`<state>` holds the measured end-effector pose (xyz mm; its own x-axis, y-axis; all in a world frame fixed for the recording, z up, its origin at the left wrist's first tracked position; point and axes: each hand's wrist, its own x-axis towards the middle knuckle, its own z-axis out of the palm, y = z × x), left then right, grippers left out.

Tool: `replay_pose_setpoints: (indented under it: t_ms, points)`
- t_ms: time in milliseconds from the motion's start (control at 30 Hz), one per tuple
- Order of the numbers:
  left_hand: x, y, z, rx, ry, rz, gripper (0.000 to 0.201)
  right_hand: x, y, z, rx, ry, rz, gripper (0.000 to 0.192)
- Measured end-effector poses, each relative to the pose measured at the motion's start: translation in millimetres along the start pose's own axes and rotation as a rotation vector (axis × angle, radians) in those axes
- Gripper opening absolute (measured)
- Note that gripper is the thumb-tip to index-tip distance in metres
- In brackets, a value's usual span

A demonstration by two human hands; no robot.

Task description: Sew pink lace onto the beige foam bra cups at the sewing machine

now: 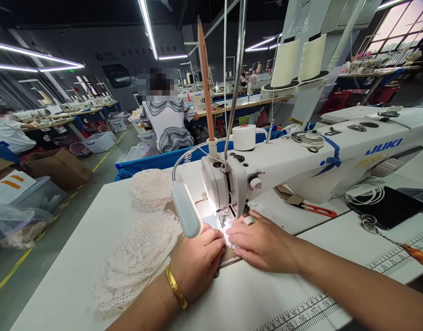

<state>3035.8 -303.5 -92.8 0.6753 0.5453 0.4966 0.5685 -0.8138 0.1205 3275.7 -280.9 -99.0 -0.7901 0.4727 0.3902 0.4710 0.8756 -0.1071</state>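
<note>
Under the needle of a white sewing machine point(228, 184) lies a small piece of white lace point(229, 240), lit by a grey lamp point(187, 209). My left hand point(200, 250), with a gold bangle at the wrist, pinches the near left edge of the lace. On the other side my right hand point(261, 241) presses its fingers on the lace, close to the presser foot. The fingertips of both hands almost meet. Left of the machine rest a heap of cream lace point(138, 262) and a second bundle of lace point(152, 189) behind it.
Orange snips point(318, 210), a coiled white cable point(365, 192), a black phone-like slab point(392, 207) and keys point(369, 224) lie at the right. A ruler strip point(301, 312) runs along the front edge. A pencil point(205, 78) stands on the machine head. Another person point(168, 117) sits beyond.
</note>
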Motion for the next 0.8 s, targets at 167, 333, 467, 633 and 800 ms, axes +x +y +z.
replay_pose_setpoints:
  t_ms: [167,333,467,633,800]
  points:
    - [-1.3,-3.4,1.4,-0.025,-0.052,-0.07,0.024,-0.9,1.5,3.3,0.03,0.003,0.009,0.018]
    - [-2.1,-2.0,2.8,-0.019,-0.011,-0.049,0.024,-1.7,3.3,4.3,0.001,0.003,0.001,0.02]
    - [-0.7,1.0,2.5,-0.025,0.022,0.0,0.023,-2.5,3.0,3.0,-0.02,0.009,-0.003,0.02]
    - [0.8,1.2,1.9,0.006,0.018,0.02,0.026,-2.6,3.1,3.9,-0.039,-0.002,0.008,0.019]
    - [1.1,-3.2,2.7,0.07,0.033,0.023,0.027,-1.5,4.7,6.6,-0.05,-0.028,0.071,0.016]
